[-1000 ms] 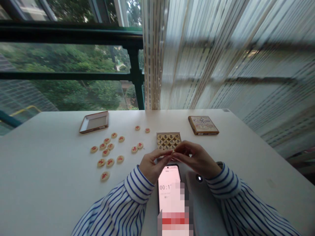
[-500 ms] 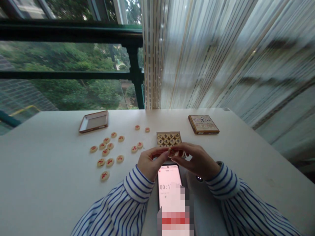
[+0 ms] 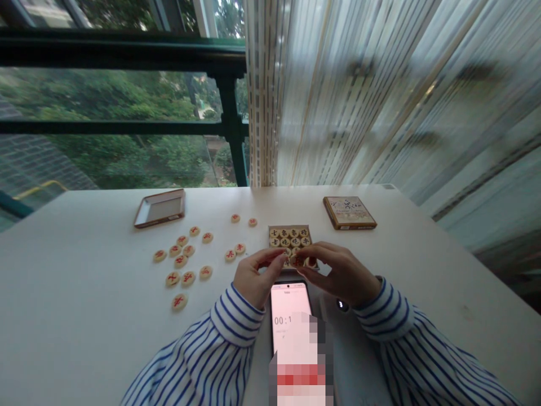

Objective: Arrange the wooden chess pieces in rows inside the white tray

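Note:
My right hand [image 3: 344, 275] pinches a round wooden xiangqi piece [image 3: 297, 260] between thumb and fingers, over the near edge of a small box [image 3: 310, 230]. Rows of pieces with black characters [image 3: 294, 232] lie face up in that box. Just left of the held piece is my left hand [image 3: 257, 277], its thumb and fingertips slightly apart with nothing visible in them. Both hands cover part of the box's near rows. Nearest to my left hand on the table are a pair of red-lettered pieces [image 3: 230, 255].
Several red-lettered pieces [image 3: 188, 278] are scattered on the white table [image 3: 84, 293] at left. An upturned box lid [image 3: 159, 208] lies behind them. A decorated flat box [image 3: 350, 212] sits at back right. A phone with a timer [image 3: 291, 304] lies between my forearms.
My left fingers have drawn slightly left, away from the piece that both hands were touching. That piece is now in my right hand alone, slightly farther right.

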{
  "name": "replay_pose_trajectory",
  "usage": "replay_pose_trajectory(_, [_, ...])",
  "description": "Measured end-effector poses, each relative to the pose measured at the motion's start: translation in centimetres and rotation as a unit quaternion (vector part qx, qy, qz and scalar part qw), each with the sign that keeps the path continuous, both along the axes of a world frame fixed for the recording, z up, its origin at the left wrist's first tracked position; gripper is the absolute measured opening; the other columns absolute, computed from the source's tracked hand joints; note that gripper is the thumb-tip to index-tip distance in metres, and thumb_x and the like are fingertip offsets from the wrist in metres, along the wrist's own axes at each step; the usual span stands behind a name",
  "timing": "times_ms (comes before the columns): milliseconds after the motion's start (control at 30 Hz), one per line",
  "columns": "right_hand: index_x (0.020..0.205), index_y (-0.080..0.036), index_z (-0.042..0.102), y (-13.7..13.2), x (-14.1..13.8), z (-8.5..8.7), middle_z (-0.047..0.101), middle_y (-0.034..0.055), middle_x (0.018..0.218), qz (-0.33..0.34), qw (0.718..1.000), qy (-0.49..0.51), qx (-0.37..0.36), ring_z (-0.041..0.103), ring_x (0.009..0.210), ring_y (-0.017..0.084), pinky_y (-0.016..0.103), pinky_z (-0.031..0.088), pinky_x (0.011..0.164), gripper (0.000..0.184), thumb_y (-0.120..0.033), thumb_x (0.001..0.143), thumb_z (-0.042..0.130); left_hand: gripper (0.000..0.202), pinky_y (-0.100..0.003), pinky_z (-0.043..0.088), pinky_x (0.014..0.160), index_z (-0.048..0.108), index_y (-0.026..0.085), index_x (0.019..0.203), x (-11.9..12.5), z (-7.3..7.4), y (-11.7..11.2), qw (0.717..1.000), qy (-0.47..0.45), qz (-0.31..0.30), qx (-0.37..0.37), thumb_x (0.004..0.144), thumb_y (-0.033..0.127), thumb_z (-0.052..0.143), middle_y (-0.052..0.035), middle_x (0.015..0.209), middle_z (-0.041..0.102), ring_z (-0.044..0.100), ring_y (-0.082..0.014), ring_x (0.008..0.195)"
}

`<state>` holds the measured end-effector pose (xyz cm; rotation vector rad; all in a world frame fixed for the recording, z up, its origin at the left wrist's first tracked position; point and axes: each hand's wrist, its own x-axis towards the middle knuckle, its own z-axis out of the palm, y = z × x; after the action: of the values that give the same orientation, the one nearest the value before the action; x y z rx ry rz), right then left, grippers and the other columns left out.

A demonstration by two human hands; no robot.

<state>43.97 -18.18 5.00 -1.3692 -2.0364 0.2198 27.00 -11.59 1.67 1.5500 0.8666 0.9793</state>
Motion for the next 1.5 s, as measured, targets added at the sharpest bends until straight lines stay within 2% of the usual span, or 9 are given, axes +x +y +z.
replay_pose_trajectory(200, [0.096, -0.018, 0.059, -0.1, 0.8, 0.4, 0.064, 0.0040, 0.081, -0.025, 0.999, -0.021, -0.006, 0.056, 0.067, 0.011, 0.025, 0.045, 0.064, 0.020, -0.026, 0.079, 0.054, 0.022, -0.023, 0.049, 0.052, 0.066, 0.016, 0.085, -1.0, 0.2, 0.9, 0.978, 0.111, 0.112, 0.134, 0.074, 0.032, 0.057, -0.0044, 0.074, 0.068, 0.060, -0.0128, 0.061])
replay_pose_trajectory(267, [0.097, -0.018, 0.059, -0.1, 1.1, 0.5, 0.065, 0.0040, 0.082, -0.030, 0.999, -0.026, -0.010, 0.056, 0.066, 0.011, 0.025, 0.045, 0.064, 0.021, -0.026, 0.079, 0.053, 0.020, -0.021, 0.047, 0.048, 0.065, 0.015, 0.085, -1.2, 0.0, 1.1, 0.967, 0.143, 0.124, 0.170, 0.075, 0.029, 0.055, -0.0040, 0.075, 0.067, 0.058, -0.0116, 0.058])
replay_pose_trajectory(367, [0.097, -0.017, 0.059, 0.0, 1.7, 0.7, 0.065, 0.0035, 0.083, -0.040, 0.998, -0.039, -0.019, 0.056, 0.066, 0.010, 0.024, 0.044, 0.063, 0.021, -0.025, 0.078, 0.054, 0.022, -0.022, 0.047, 0.051, 0.064, 0.014, 0.090, -1.2, -0.6, 1.2, 0.956, 0.190, 0.113, 0.193, 0.076, 0.026, 0.052, -0.0051, 0.080, 0.066, 0.057, -0.0106, 0.057])
replay_pose_trajectory(567, [0.092, -0.019, 0.062, 0.0, 3.2, 0.7, 0.063, 0.0035, 0.082, -0.061, 0.995, -0.068, -0.048, 0.053, 0.065, 0.011, 0.024, 0.042, 0.061, 0.019, -0.029, 0.077, 0.055, 0.026, -0.028, 0.049, 0.062, 0.061, 0.012, 0.096, -1.0, -1.7, 1.4, 0.947, 0.245, 0.090, 0.189, 0.075, 0.022, 0.051, -0.0074, 0.089, 0.064, 0.057, -0.0116, 0.061])
replay_pose_trajectory(900, [0.094, -0.019, 0.065, 0.5, 4.3, -0.7, 0.059, 0.0038, 0.075, -0.061, 0.987, -0.092, -0.116, 0.051, 0.058, 0.010, 0.023, 0.039, 0.057, 0.025, -0.035, 0.077, 0.055, 0.028, -0.032, 0.049, 0.071, 0.061, 0.012, 0.099, -0.9, -2.5, 1.4, 0.941, 0.265, 0.083, 0.192, 0.074, 0.020, 0.051, -0.0080, 0.087, 0.065, 0.060, -0.0162, 0.072])
replay_pose_trajectory(1200, [0.091, -0.019, 0.066, 1.0, 4.2, -1.5, 0.058, 0.0038, 0.075, -0.055, 0.983, -0.085, -0.152, 0.048, 0.055, 0.009, 0.024, 0.039, 0.057, 0.029, -0.041, 0.078, 0.052, 0.029, -0.032, 0.050, 0.071, 0.061, 0.013, 0.100, -0.9, -2.6, 1.5, 0.943, 0.267, 0.071, 0.187, 0.075, 0.021, 0.050, -0.0083, 0.088, 0.065, 0.061, -0.0166, 0.073])
replay_pose_trajectory(1500, [0.093, -0.019, 0.066, 1.0, 4.3, -1.6, 0.058, 0.0039, 0.075, -0.057, 0.982, -0.083, -0.163, 0.049, 0.056, 0.010, 0.024, 0.039, 0.057, 0.030, -0.042, 0.078, 0.052, 0.027, -0.031, 0.050, 0.070, 0.062, 0.015, 0.098, -0.7, -2.8, 1.3, 0.944, 0.254, 0.094, 0.189, 0.074, 0.019, 0.051, -0.0071, 0.087, 0.065, 0.060, -0.0157, 0.070])
